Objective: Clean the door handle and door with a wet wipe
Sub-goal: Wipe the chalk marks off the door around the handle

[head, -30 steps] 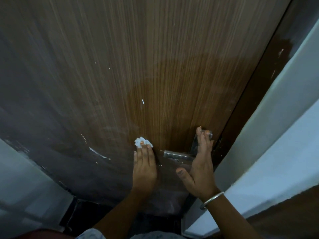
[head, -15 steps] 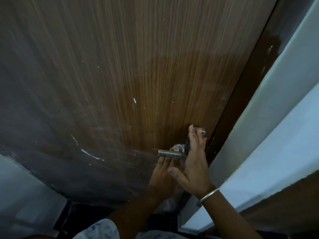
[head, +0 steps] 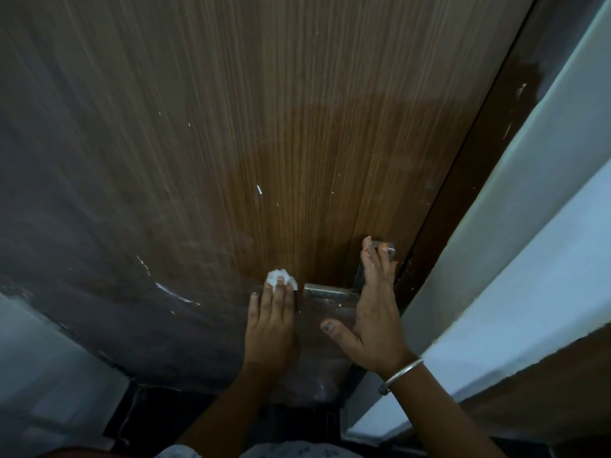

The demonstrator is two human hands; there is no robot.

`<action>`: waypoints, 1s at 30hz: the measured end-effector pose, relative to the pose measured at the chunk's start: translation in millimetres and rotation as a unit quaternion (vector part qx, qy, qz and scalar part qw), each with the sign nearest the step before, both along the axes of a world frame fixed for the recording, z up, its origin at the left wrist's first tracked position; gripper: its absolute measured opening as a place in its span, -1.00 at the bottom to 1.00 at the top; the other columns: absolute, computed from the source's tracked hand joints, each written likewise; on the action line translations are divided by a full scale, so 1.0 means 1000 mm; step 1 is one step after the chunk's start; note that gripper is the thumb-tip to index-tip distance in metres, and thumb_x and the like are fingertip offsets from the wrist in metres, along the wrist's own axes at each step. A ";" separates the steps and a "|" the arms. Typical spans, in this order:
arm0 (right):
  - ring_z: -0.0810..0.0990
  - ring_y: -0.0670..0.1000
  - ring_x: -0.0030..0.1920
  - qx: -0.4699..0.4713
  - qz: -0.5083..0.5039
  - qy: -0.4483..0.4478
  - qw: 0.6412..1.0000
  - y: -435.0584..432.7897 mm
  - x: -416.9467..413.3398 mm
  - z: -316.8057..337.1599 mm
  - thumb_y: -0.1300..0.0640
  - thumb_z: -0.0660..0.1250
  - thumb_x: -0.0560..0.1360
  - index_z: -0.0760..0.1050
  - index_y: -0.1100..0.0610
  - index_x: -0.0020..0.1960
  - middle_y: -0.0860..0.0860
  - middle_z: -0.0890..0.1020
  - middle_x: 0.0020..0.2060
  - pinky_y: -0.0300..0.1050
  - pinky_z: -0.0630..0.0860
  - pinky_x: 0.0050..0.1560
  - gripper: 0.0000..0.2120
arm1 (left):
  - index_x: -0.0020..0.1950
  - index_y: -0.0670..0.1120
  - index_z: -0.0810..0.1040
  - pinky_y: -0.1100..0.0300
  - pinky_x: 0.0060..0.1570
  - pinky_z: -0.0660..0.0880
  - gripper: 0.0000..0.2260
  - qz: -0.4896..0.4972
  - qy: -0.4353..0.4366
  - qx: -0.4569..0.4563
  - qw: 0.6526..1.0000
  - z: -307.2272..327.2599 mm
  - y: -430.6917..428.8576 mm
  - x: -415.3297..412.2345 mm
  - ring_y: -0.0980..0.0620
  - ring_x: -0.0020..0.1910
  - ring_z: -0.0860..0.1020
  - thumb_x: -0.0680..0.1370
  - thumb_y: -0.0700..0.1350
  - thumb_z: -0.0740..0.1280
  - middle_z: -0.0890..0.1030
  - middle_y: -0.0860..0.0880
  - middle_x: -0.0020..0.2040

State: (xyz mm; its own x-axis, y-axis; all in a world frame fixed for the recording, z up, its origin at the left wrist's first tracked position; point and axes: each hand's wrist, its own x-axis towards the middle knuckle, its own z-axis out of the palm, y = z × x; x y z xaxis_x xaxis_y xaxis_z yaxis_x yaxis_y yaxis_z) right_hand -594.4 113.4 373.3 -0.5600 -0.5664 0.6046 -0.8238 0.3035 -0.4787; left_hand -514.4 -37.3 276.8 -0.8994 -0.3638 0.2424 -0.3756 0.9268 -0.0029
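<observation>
Half a second ago the left grip (head: 271, 322) had the wipe (head: 280, 278) tucked in against the handle (head: 327, 290), close to the other hand. Now it is back on the bare door (head: 297, 127), just off the lever's free end at 9 o'clock, about where it was a second ago. That looks like one pass of a back-and-forth stroke between panel and handle, so I judge the cleaning to be mid-course and not finishing.

The left grip is released: its fingers lie straight and press the wipe flat to the wood, the crumpled white edge showing past the fingertips at 12 o'clock. The right grip (head: 377, 315) has not moved. It is also released, palm and straight fingers laid on the plate (head: 391, 250) at 3 o'clock of the lever, thumb spread toward 9 o'clock. It seems to be steadying the door.

By count:
- one door
- one handle
- one wipe
- two hands
- one bangle (head: 401, 375), on the right wrist

The panel carries a pale scrape (head: 175, 294) at 9 o'clock of the wipe and a white fleck (head: 259, 190) at 12 o'clock, with a few fainter specks I cannot number surely. If these are dirt, the door needs more strokes.
</observation>
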 end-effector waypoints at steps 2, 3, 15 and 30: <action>-0.09 0.15 0.52 0.003 -0.003 0.004 1.000 0.000 0.000 0.000 -0.43 0.03 0.44 -0.18 0.05 0.52 0.04 -0.03 0.52 0.23 -0.10 0.47 -0.12 | 0.38 -0.30 0.28 -0.22 0.27 0.20 -0.14 0.061 0.013 0.019 0.998 0.001 -0.008 0.004 -0.31 0.32 0.38 0.21 0.05 0.50 0.38 -0.35 0.34; -0.09 0.15 0.52 0.002 -0.003 0.006 1.000 -0.001 0.000 0.000 -0.43 0.03 0.44 -0.18 0.05 0.52 0.05 -0.03 0.51 0.23 -0.10 0.46 -0.13 | 0.37 -0.33 0.28 -0.22 0.27 0.22 -0.15 0.091 0.018 0.029 0.995 0.002 -0.011 0.005 -0.32 0.32 0.37 0.22 0.02 0.52 0.38 -0.37 0.33; -0.08 0.16 0.52 0.024 -0.014 0.016 0.999 -0.002 0.001 0.000 -0.43 0.01 0.44 -0.05 0.17 0.49 0.18 0.04 0.49 0.35 -0.05 0.42 -0.12 | 0.44 -0.29 0.11 -0.20 0.30 0.13 -0.05 0.023 0.063 0.106 0.992 -0.012 0.018 -0.010 -0.31 0.38 0.26 0.25 0.13 0.46 0.29 -0.36 0.39; -0.13 0.09 0.51 0.080 -0.016 0.027 0.996 0.009 -0.003 0.004 -0.36 0.14 0.40 -0.06 0.14 0.49 0.14 0.02 0.50 0.28 -0.02 0.42 -0.12 | 0.12 0.06 0.60 0.10 0.22 0.40 -0.34 -0.184 -0.156 -0.065 0.968 0.012 0.051 -0.030 0.04 0.08 0.59 0.06 0.23 0.54 0.64 0.02 0.09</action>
State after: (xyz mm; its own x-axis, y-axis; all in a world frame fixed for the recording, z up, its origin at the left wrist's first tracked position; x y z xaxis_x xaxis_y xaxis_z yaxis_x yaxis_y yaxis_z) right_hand -597.0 122.5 377.4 -0.5479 -0.6405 0.5381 -0.8361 0.3990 -0.3764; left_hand -544.7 13.5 288.9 -0.9992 0.0100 -0.0388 0.0171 0.9820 -0.1882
